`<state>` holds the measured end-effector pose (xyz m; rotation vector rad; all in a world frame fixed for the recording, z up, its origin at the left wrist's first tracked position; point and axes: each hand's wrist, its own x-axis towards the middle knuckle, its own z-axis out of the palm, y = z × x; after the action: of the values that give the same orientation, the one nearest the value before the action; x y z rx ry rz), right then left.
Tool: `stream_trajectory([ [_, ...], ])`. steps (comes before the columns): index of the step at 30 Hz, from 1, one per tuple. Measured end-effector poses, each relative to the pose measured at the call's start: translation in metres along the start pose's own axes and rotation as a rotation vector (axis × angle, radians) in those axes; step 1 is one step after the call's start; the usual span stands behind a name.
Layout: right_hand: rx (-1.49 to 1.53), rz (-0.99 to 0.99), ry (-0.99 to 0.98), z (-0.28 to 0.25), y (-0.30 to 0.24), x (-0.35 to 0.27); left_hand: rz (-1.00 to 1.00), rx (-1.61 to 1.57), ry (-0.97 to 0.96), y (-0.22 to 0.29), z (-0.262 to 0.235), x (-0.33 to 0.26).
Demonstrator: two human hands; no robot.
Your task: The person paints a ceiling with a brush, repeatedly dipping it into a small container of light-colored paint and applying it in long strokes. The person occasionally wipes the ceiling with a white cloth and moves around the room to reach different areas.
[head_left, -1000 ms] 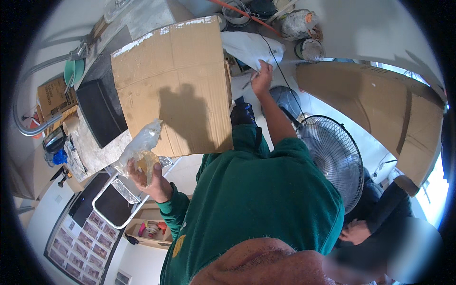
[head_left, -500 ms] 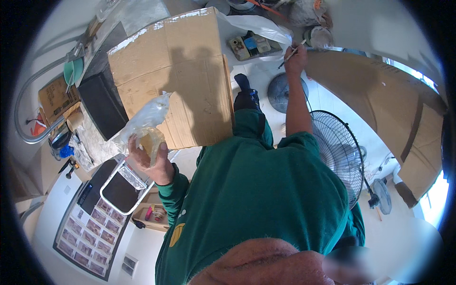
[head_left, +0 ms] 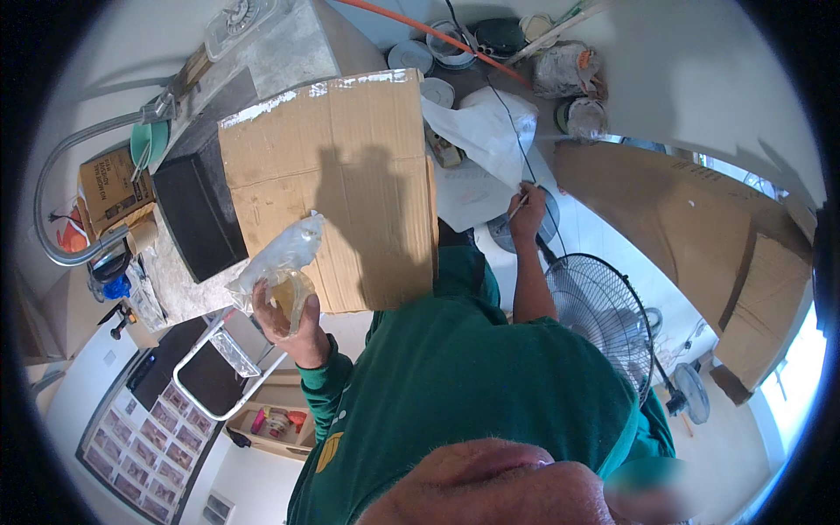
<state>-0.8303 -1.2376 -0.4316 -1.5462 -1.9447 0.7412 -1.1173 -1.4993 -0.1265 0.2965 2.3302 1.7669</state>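
My left hand [head_left: 302, 334] is wrapped round a clear, yellowish cup-like container [head_left: 287, 293], its contents hard to make out. A crumpled translucent plastic bag [head_left: 293, 249] sticks up from it, in front of the cardboard. Out to the right, my right hand [head_left: 527, 219] is closed on a thin stick-like tool [head_left: 518, 207], perhaps a brush. Its fingers also seem to pinch the near corner of a white plastic sheet [head_left: 490, 122], which hangs over the floor and hides most of a tray of small items [head_left: 448, 153].
A large cardboard panel [head_left: 284, 144] stands before me, left of centre. A floor fan [head_left: 604, 306] is just right of my right forearm, with more cardboard [head_left: 656, 210] beyond. Tubs [head_left: 411, 57] and an orange pole [head_left: 385, 16] lie at the back; a counter [head_left: 188, 284] runs along the left.
My right hand has come nearer to me, drawing the plastic sheet along, so it now covers most of the tray. My left hand keeps its hold; the whole view has shifted slightly.
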Motion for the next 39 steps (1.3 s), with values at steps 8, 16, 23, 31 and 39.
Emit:
stream_trajectory([
  [8,0.18,-0.144,-0.13,0.04,-0.038,0.016,-0.023,-0.039,-0.027,0.0,0.012,0.002],
  [16,0.054,-0.056,-0.142,0.018,-0.018,-0.049,-0.046,-0.06,-0.005,0.003,0.007,-0.004],
  [23,0.049,-0.005,-0.075,0.001,-0.009,-0.036,0.031,-0.03,-0.081,0.002,0.019,0.005],
  [31,0.127,0.01,-0.141,0.03,-0.036,-0.022,0.077,0.031,-0.103,0.011,0.018,0.002],
  [39,0.036,-0.181,-0.119,0.022,-0.019,-0.023,0.008,0.052,-0.029,0.009,0.007,-0.017],
])
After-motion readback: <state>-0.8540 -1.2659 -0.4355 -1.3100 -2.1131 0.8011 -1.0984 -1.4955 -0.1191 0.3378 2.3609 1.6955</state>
